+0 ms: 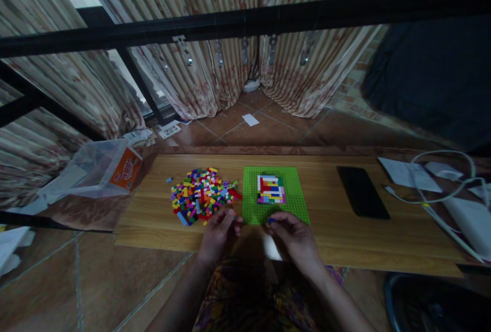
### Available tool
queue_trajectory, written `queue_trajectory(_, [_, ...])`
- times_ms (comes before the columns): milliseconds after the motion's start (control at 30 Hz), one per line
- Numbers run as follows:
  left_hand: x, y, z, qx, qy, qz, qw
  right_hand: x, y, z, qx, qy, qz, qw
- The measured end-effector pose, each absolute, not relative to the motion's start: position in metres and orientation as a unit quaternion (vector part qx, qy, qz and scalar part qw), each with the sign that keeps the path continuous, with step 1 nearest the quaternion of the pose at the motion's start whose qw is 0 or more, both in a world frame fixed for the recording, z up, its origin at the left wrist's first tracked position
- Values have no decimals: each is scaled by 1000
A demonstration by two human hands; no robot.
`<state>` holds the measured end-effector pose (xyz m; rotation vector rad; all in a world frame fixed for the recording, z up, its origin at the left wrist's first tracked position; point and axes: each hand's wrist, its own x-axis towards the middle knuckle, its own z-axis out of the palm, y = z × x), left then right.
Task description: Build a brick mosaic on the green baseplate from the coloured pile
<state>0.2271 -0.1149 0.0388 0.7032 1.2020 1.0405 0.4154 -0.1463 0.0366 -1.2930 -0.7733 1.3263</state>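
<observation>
A green baseplate [295,189] lies on a low wooden board [330,229], with a patch of coloured bricks [271,189] built on it. Left of the plate is a heap of several loose small bricks [201,197]. My left hand [219,229] rests at the near edge of the heap, fingers curled, possibly on a small brick. My right hand [293,234] is at the plate's near edge, pinching a small blue brick [271,220] between thumb and fingers.
A black phone [362,192] lies right of the plate. Papers [408,173], a white cable [441,204] and a white device sit at the far right. A clear plastic bag with an orange box [126,167] lies on the left. Curtains hang behind a black bar.
</observation>
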Motion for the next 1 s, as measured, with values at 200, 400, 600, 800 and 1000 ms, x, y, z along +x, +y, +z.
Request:
queue_trajectory(200, [210,-96,20,571,595,409,391,450,-114,35,-608,-362,400,582])
queue_trajectory(400, [209,-88,13,701,578,371,193,469,-71,24,-597,-375,383,597])
queue_trajectory(600, [210,-88,9,727,570,354,145,474,-42,17,-593,-447,348,572])
queue_trajectory(800, [211,-89,11,732,567,348,148,475,-33,4,-592,-447,358,568])
queue_trajectory(1000, [212,-91,12,730,574,336,157,479,-32,10,-601,-480,365,525])
